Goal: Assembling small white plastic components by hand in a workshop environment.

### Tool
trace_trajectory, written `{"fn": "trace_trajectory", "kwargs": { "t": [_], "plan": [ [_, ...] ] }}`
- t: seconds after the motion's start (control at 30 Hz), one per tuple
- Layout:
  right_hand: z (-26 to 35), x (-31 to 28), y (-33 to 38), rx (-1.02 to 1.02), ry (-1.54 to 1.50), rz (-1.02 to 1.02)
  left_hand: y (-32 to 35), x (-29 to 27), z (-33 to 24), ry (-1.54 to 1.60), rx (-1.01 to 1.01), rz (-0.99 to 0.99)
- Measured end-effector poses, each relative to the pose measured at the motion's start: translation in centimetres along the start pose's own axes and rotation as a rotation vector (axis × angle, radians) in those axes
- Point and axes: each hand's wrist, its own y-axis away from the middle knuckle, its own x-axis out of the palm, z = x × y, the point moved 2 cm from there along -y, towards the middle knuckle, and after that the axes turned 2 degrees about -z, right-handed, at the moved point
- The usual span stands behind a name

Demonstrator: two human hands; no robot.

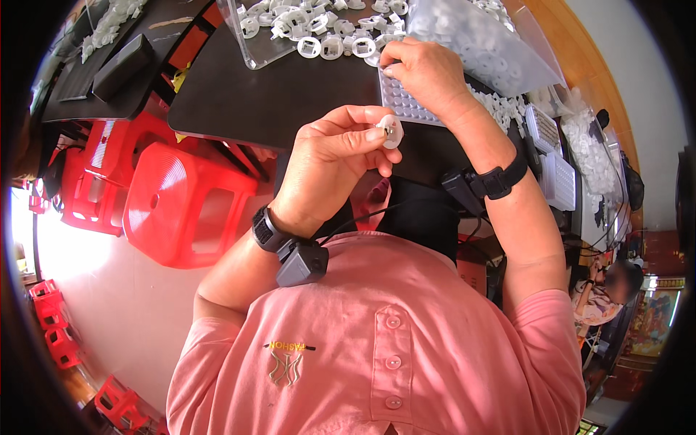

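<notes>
My left hand (335, 154) is raised in front of my chest, with thumb and fingers pinching a small white round plastic part (393, 133). Dark metal shows near the middle of that part. My right hand (428, 76) reaches farther out, over the near end of a pale plastic tray (410, 105) with rows of small pockets. Its fingers are bent and pinched together above the tray; whatever they hold, if anything, is too small to make out. Beyond the tray lies a heap of similar white round plastic parts (331, 46), partly behind the right hand.
A clear plastic bin (255, 54) stands at the table's far side. A translucent bag of white parts (486, 47) lies right of my right hand. More pocketed trays (558, 181) sit at the right. Red plastic stools (163, 206) stand left of the black table (225, 98). Another person (598, 301) is at far right.
</notes>
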Motion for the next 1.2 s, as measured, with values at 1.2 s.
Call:
{"fn": "trace_trajectory", "kwargs": {
  "t": [1.2],
  "plan": [
    [10.2, -3.8, 11.3, -0.055, -0.825, -0.171, -0.8, 1.8, 1.2, 0.153, -0.012, -0.077]
  ]
}}
